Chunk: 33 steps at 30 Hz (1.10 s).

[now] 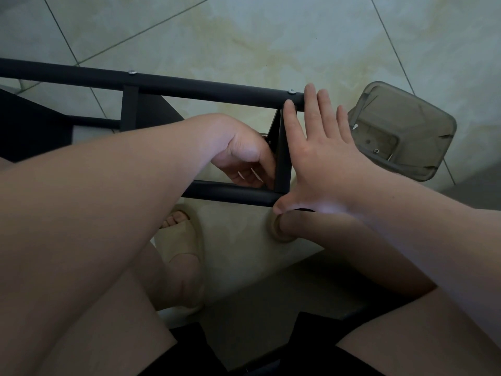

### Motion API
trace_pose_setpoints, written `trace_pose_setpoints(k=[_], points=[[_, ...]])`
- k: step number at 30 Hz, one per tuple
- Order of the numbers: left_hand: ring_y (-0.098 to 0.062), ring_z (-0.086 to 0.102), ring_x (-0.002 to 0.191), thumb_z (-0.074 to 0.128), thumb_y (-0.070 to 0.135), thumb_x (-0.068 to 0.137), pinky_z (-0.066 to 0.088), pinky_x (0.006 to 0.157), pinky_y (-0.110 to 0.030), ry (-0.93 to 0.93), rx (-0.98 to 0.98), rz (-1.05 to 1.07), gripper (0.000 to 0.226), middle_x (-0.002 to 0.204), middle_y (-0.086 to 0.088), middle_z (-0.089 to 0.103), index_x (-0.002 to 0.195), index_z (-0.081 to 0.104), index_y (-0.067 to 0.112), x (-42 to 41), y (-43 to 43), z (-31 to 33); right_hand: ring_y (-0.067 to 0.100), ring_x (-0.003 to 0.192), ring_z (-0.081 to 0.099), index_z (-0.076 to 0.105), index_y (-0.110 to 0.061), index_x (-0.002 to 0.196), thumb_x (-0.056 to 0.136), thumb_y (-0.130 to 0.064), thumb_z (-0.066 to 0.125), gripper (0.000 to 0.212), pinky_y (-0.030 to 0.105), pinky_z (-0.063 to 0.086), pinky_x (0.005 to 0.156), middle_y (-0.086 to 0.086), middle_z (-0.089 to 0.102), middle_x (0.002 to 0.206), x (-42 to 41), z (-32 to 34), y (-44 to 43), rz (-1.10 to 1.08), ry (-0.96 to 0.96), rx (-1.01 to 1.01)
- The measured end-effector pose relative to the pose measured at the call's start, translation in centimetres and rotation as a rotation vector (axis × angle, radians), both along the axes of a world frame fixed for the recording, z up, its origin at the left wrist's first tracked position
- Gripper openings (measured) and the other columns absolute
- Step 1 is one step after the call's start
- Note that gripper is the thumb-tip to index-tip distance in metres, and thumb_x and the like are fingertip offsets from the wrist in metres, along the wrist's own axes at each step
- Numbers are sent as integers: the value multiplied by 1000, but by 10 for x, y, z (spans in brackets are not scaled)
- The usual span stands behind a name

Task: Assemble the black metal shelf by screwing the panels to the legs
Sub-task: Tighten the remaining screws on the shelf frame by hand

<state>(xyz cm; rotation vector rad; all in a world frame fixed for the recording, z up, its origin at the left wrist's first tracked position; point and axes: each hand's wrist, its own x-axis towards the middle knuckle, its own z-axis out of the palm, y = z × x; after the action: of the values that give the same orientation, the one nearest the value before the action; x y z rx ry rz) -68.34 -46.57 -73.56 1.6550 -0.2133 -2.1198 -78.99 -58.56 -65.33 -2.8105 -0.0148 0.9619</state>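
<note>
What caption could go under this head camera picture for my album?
Open right hand spans two black shelf legs beside the end panel while the left hand reaches to its other side.

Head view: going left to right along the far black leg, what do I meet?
first silver screw → second silver screw → right hand → clear plastic tray

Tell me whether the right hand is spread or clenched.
Spread: the right hand lies flat, fingers straight, fingertips on the far leg, thumb on the near leg.
</note>
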Motion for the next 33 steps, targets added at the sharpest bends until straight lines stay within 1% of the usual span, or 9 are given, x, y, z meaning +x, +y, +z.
trace_pose_setpoints(k=[3, 7, 16, 19, 22, 25, 29, 31, 33], points=[[-13, 63, 71, 68, 15, 90, 50, 71, -26, 29, 5, -19, 15, 87, -2, 70, 104, 73, 11, -2, 0, 1, 47, 147, -28, -23, -4, 155, 59, -75, 81, 158, 58, -11, 121, 29, -32, 158, -1, 0, 0, 1, -6, 3], [-14, 57, 70, 65, 4, 90, 48, 68, -25, 15, -31, 3, 9, 81, -4, 64, 95, 70, 10, -2, -3, 1, 47, 147, -28, -23, -4, 155, 59, -74, 81, 158, 58, -10, 122, 29, -32, 158, 0, -2, 0, 2, -15, -1], [-16, 58, 77, 62, -2, 90, 49, 73, -27, 12, -46, 13, 18, 93, -9, 63, 103, 68, 8, -1, -3, 3, 47, 147, -29, -24, -4, 155, 59, -75, 80, 158, 59, -10, 122, 29, -33, 157, -1, -7, -2, 5, -16, -18], [-15, 61, 78, 61, -6, 88, 50, 73, -27, -24, -39, 34, 21, 89, -6, 67, 100, 69, 10, -2, -3, 5, 47, 147, -29, -23, -4, 155, 58, -75, 81, 159, 59, -11, 121, 29, -33, 158, 1, -8, -3, 11, -18, -12], [-10, 67, 79, 65, 2, 88, 53, 71, -26, -322, -14, 71, 16, 86, 4, 73, 94, 72, 16, 3, -4, 8, 42, 149, -28, -20, -8, 157, 55, -75, 82, 159, 58, -12, 121, 26, -32, 159, 14, -9, -11, 30, -44, 3], [-8, 70, 82, 67, 19, 89, 56, 71, -28, -676, -11, -94, 10, 89, 9, 76, 97, 74, 22, 20, 3, 23, 35, 152, -25, -13, -13, 160, 53, -77, 81, 156, 55, -13, 122, 21, -27, 163, 32, -6, -21, 60, -87, 3], [-15, 68, 83, 58, 43, 97, 51, 67, -30, -753, 55, -157, 26, 87, 6, 73, 98, 70, 19, 40, 24, 62, 28, 156, -10, 13, -18, 162, 70, -63, 81, 123, 54, -11, 123, 11, -8, 170, 43, 0, -25, 26, -177, 21], [-23, 65, 98, 51, 62, 92, 52, 86, -40, -813, 95, -250, 46, 105, 2, 69, 101, 71, 22, 45, 36, 82, 26, 157, 4, 28, -20, 159, 86, -48, 75, 91, 51, -4, 125, 6, 8, 170, 45, -1, -25, -46, -275, 37], [-28, 57, 115, 50, 70, 88, 43, 102, -47, -893, 131, -359, 57, 124, 2, 62, 119, 67, 24, 41, 46, 94, 26, 152, 24, 40, -19, 154, 96, -32, 67, 65, 46, 12, 125, 5, 24, 167, 41, -3, -21, -159, -360, 85]])
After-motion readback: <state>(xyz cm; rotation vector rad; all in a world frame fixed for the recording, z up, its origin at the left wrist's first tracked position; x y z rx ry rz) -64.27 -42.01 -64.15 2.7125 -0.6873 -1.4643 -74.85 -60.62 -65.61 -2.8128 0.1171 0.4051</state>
